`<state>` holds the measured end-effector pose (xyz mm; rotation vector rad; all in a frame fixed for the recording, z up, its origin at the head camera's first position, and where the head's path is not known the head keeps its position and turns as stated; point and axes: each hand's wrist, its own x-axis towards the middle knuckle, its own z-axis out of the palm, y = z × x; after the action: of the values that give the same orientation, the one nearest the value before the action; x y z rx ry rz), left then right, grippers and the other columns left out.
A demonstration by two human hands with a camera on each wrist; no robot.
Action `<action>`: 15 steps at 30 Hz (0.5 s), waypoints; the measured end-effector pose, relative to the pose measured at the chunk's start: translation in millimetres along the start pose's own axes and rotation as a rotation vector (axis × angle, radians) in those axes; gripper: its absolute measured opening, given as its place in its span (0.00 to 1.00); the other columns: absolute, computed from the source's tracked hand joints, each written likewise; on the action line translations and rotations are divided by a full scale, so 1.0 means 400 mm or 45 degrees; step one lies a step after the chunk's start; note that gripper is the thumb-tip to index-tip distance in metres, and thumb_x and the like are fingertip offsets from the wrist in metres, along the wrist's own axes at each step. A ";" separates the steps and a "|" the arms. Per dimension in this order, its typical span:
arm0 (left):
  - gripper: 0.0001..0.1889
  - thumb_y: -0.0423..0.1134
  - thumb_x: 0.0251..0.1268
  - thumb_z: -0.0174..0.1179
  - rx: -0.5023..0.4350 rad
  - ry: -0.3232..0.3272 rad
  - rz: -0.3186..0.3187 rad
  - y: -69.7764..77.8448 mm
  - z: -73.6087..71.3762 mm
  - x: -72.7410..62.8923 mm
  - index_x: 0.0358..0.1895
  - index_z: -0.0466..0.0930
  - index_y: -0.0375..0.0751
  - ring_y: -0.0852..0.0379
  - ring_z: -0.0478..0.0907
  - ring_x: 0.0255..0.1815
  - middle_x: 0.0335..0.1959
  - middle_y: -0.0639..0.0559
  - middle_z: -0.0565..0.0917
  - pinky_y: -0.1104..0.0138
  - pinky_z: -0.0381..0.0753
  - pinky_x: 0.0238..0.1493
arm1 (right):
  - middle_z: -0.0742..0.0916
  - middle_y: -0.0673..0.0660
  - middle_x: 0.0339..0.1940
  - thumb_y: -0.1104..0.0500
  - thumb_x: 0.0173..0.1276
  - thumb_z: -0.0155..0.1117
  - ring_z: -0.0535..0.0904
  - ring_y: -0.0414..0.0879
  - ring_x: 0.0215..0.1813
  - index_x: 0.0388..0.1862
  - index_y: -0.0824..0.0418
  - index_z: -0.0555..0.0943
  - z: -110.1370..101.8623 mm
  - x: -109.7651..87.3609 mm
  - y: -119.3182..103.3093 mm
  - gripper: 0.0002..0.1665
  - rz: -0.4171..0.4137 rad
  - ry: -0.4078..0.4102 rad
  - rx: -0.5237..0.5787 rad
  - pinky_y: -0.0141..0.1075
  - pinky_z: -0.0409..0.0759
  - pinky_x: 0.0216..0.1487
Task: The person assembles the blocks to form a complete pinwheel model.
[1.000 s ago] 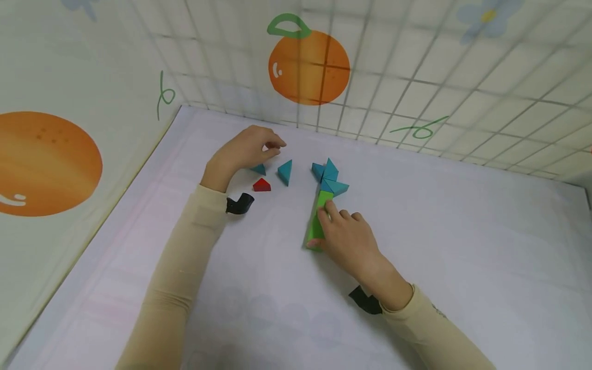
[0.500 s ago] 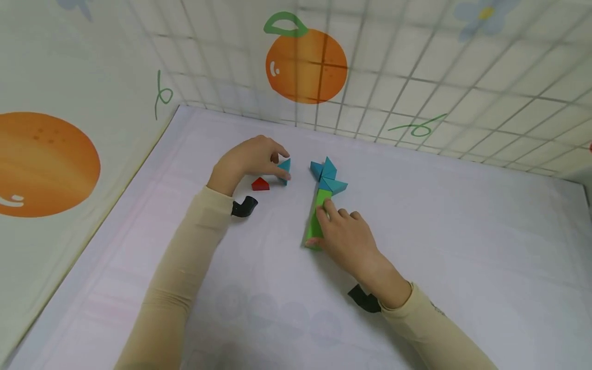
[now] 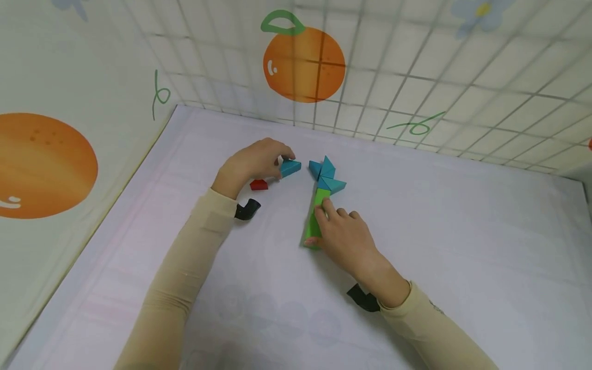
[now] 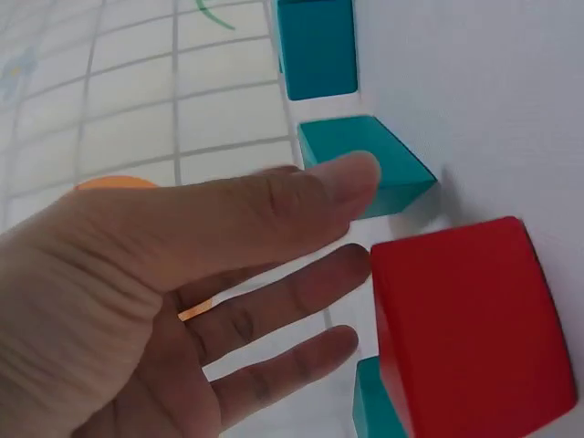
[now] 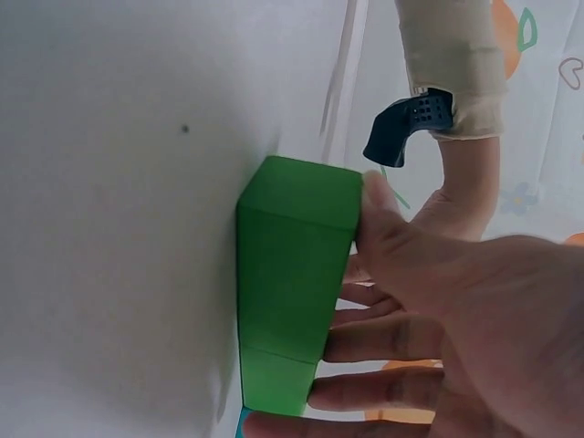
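Note:
My left hand (image 3: pixel 259 162) pinches a blue triangular block (image 3: pixel 290 168) at the back of the table; in the left wrist view the thumb lies against that block (image 4: pixel 397 173). Just below this hand is a small red block (image 3: pixel 259 184), which looms large (image 4: pixel 474 319) in the left wrist view. With my right hand (image 3: pixel 347 236) I hold a row of green blocks (image 3: pixel 313 226), thumb at the near end and fingers along the side. Touching the row's far end, several blue triangular blocks (image 3: pixel 327 174) fan outward. The right wrist view shows two green blocks (image 5: pixel 292 274) end to end.
A blue block (image 4: pixel 376 401) sits behind the red one in the left wrist view. Black curved wrist mounts (image 3: pixel 248 209) stick out from both sleeves. A printed grid wall hanging (image 3: pixel 370 77) rises behind the white table (image 3: pixel 462 231).
My left hand has moved right and down onto the blue triangular block, pinched it and turned it so its tip points right. The right hand keeps its place on the green blocks.

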<state>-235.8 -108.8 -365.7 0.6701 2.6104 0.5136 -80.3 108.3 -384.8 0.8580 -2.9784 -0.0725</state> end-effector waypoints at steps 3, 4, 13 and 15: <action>0.25 0.37 0.57 0.71 0.021 0.031 0.009 0.002 -0.005 -0.003 0.61 0.79 0.47 0.51 0.77 0.53 0.58 0.51 0.79 0.58 0.78 0.56 | 0.79 0.62 0.58 0.34 0.60 0.65 0.84 0.51 0.39 0.59 0.65 0.76 0.000 0.000 -0.001 0.42 0.001 0.000 -0.002 0.43 0.81 0.34; 0.24 0.38 0.58 0.71 0.040 0.041 0.011 0.004 -0.007 -0.004 0.59 0.80 0.47 0.51 0.77 0.53 0.57 0.51 0.80 0.58 0.78 0.56 | 0.79 0.62 0.57 0.34 0.60 0.65 0.84 0.51 0.38 0.59 0.65 0.76 0.000 0.000 -0.001 0.42 0.001 0.001 -0.003 0.43 0.81 0.34; 0.18 0.39 0.57 0.71 0.138 0.053 0.005 0.022 -0.014 -0.002 0.52 0.86 0.44 0.51 0.78 0.49 0.49 0.48 0.83 0.59 0.78 0.54 | 0.79 0.62 0.57 0.34 0.59 0.66 0.83 0.50 0.36 0.59 0.65 0.76 0.001 0.001 -0.001 0.42 0.003 0.018 -0.009 0.41 0.80 0.31; 0.17 0.38 0.58 0.71 0.154 0.066 0.001 0.020 -0.011 0.000 0.51 0.86 0.43 0.52 0.78 0.48 0.48 0.49 0.83 0.60 0.79 0.53 | 0.79 0.62 0.57 0.34 0.59 0.66 0.83 0.50 0.36 0.58 0.65 0.76 0.002 0.001 -0.001 0.42 0.000 0.028 -0.012 0.41 0.79 0.31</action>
<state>-234.9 -103.5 -358.5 0.7049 2.7073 0.3809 -80.5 107.8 -385.6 0.8525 -2.9556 -0.0766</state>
